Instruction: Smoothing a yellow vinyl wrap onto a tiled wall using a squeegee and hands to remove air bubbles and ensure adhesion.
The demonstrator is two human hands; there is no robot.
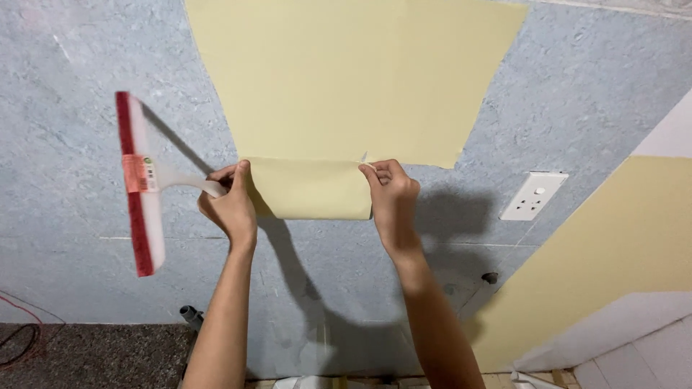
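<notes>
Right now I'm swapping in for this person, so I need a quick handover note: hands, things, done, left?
Left hand: grips the sheet's folded lower left corner, with the red-and-white squeegee handle in the same fingers.
Right hand: pinches the lower right corner.
Pale yellow sheet: upper part lies flat on the blue-grey wall; bottom strip is folded, off the wall.
Wall socket: to the right, uncovered.
Done: upper part stuck.
Left: bottom strip.

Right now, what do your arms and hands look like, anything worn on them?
Both forearms are bare as far as the picture shows: no sleeves in view. The left hand and right hand wear no gloves; I see no rings, watch or wristband.
</notes>
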